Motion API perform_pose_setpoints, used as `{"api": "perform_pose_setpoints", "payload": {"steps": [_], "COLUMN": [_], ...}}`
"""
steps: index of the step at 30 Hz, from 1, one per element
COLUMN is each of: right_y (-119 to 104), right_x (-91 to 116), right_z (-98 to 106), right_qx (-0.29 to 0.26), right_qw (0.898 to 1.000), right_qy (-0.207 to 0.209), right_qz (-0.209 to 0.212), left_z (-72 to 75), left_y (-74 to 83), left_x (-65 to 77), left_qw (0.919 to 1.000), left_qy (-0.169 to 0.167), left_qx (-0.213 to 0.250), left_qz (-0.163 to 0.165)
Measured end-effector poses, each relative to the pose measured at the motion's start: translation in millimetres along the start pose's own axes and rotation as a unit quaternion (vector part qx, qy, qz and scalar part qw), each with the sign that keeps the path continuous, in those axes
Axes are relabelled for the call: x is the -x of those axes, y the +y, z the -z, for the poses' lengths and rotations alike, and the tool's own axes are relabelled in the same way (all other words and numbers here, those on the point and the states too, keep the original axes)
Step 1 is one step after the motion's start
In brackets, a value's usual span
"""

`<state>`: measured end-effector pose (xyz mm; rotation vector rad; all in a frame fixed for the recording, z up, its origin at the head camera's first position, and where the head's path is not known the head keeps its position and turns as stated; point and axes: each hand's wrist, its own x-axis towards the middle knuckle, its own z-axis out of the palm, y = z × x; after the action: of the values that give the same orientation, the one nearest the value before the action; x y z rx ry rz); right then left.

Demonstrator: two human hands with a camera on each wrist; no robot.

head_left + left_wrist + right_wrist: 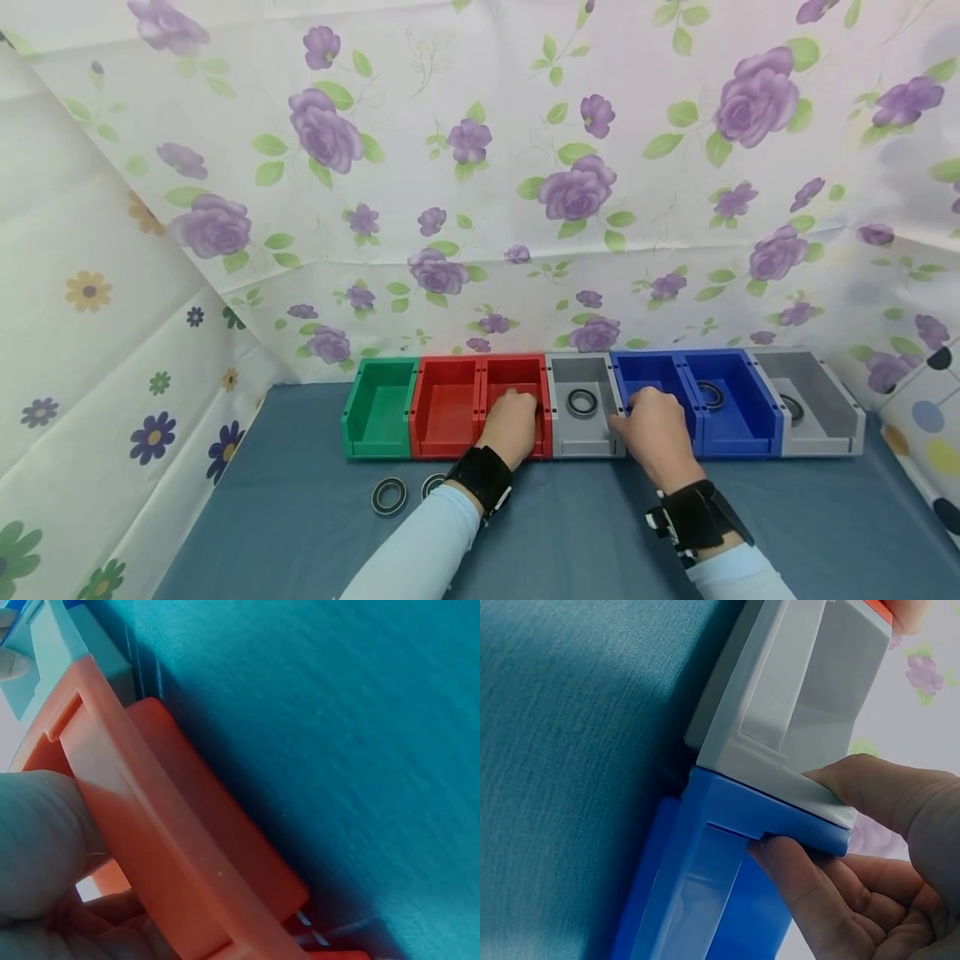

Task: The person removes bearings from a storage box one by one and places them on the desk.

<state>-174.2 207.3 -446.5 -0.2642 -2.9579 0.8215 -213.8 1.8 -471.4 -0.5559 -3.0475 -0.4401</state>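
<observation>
My left hand (513,425) reaches down into the right-hand red bin (546,417). In the left wrist view its thumb and fingers go behind the red bin's front wall (150,817), and I cannot tell what they hold. My right hand (656,429) pinches the side walls where a grey bin (592,442) and a blue bin (697,433) meet. The right wrist view shows its thumb (877,787) on the grey wall and its fingers (795,877) inside the blue one. A ring-shaped bearing (572,408) lies in that grey bin.
The bins stand in a row against a floral cloth (480,208). Left are a green bin (380,446) and another red bin (442,446). Bearings lie in the far blue bin (720,400) and far grey bin (825,442). Two bearings (402,498) rest on the blue table (300,525).
</observation>
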Motion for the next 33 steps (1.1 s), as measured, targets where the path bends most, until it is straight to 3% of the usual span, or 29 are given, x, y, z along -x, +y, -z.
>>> {"api": "perform_pose_setpoints", "payload": {"steps": [5,10,22,26,33], "right_y": [-1,-2,-1,0,0], "right_x": [1,2,2,3,2], "right_z": [-1,0,1,-1,-1], "right_qx": [-0.005,-0.006,-0.004,-0.007,-0.002], "right_qw": [1.0,1.0,1.0,1.0,1.0], "right_qy": [0.002,-0.001,0.004,0.007,0.007], "right_qz": [-0.001,-0.001,0.002,0.005,0.009], "left_z": [-0.5,4.7,38.9,48.8,65.8], "left_y": [-2.4,-4.5,-9.8,-12.4,-16.2], "left_x": [4.1,8.8,28.4,37.9,53.2], "left_qw": [0.9997,0.9997,0.9899,0.9861,0.985], "left_qy": [-0.001,0.007,0.113,0.123,0.12], "left_qx": [-0.021,-0.001,0.06,0.085,0.108], "left_qz": [-0.016,-0.024,-0.061,-0.071,-0.061]}}
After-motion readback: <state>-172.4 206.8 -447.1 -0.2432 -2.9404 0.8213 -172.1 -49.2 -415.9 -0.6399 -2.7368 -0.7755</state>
